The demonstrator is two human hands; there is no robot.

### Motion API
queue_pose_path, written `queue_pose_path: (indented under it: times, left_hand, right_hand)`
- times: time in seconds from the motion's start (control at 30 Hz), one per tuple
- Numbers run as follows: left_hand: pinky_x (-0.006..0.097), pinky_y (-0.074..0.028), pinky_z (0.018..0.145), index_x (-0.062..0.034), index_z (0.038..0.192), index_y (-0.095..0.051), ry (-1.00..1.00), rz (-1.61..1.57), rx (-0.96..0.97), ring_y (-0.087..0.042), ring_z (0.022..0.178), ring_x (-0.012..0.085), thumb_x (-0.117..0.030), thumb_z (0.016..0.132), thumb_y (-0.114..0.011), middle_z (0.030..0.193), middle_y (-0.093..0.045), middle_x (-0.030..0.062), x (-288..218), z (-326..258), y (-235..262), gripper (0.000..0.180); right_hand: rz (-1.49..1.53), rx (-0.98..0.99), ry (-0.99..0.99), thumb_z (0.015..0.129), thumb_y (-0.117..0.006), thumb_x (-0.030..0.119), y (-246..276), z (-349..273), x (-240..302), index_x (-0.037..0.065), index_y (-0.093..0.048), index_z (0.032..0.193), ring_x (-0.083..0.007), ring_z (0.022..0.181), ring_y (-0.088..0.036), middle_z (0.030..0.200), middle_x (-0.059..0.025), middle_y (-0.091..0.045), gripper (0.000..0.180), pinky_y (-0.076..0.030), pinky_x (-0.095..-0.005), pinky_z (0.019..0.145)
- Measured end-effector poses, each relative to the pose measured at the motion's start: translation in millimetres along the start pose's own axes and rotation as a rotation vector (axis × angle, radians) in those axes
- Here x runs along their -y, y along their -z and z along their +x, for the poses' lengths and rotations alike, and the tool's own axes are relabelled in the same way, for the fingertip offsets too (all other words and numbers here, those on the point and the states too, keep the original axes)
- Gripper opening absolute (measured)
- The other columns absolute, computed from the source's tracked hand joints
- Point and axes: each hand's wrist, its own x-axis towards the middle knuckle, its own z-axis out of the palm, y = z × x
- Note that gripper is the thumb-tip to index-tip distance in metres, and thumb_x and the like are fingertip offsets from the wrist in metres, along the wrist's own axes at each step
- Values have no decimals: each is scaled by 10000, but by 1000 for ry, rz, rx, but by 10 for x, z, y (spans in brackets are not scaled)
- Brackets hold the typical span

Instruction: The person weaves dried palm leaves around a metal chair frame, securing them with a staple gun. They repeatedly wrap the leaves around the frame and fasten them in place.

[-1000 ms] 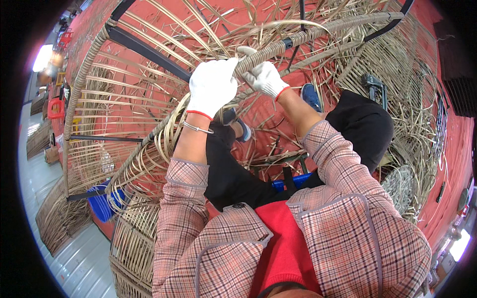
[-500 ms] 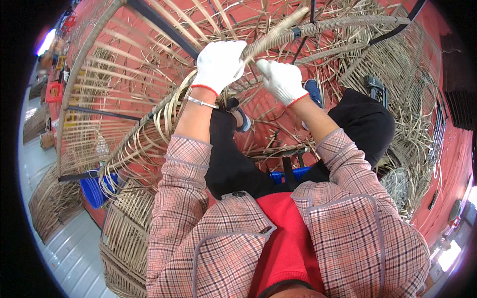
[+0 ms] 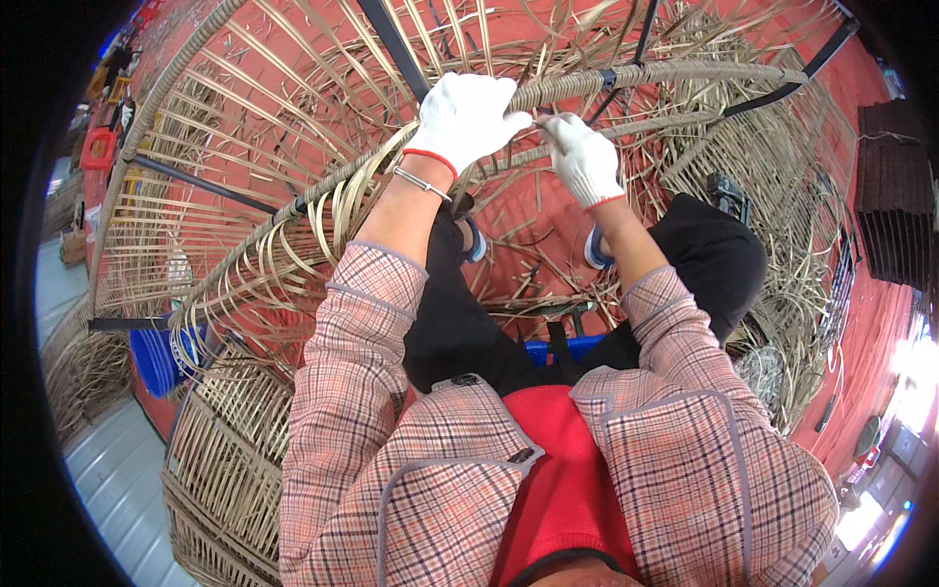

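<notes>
A large curved frame [image 3: 685,71] with dark metal bars and its edges wrapped in tan rattan-like strip spans the upper part of the head view. My left hand [image 3: 465,119], in a white knit glove with a red cuff, is closed round its near rail where the tight wrapping ends. The palm hides part of the rail. Just right of it, my gloved right hand [image 3: 585,161] pinches the end of a thin strip [image 3: 540,124] close to my left thumb. Loose loops of strip [image 3: 323,230] hang along the rail left of my left wrist.
Cut strips [image 3: 523,279] litter the red floor around my feet. A blue bucket [image 3: 156,362] stands at the left, near a woven panel [image 3: 230,460]. Further strips and woven pieces [image 3: 773,225] lie at the right, by a dark stack [image 3: 895,191].
My right hand has come down from above the rail, and the blurred strip that crossed over it no longer shows there. Both hands sit slightly further right in view.
</notes>
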Motion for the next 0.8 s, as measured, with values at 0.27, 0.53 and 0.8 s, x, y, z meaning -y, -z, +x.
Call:
queue_pose_path:
  times: [0.27, 0.53, 0.8]
  left_hand:
    - [415, -549, 792, -108, 1077, -718, -7, 10, -49, -698, 843, 317, -424, 942, -656, 865, -726, 100, -43, 7, -38, 349]
    - [393, -522, 801, -99, 1112, -725, -20, 22, -90, -675, 851, 279, -377, 895, -727, 924, -736, 73, -118, -20, 44, 353]
    - [367, -511, 728, -75, 1114, -718, -101, 7, -166, -660, 792, 265, -288, 848, -796, 919, -726, 75, -141, 33, 84, 350]
  right_hand:
    - [831, -126, -748, 991, -630, 97, -1065, -770, -300, 77, -700, 1189, -160, 915, -670, 1079, -48, -694, 211, -538, -266, 798]
    - [1204, 152, -1376, 916, -730, 235, -2509, -621, -952, 34, -718, 966, -157, 590, -619, 734, -63, -674, 208, -459, -338, 471]
    - [812, 318, -1493, 850, -718, 158, -2909, -527, -1037, 22, -745, 863, -272, 667, -701, 727, -149, -708, 139, -531, -407, 544]
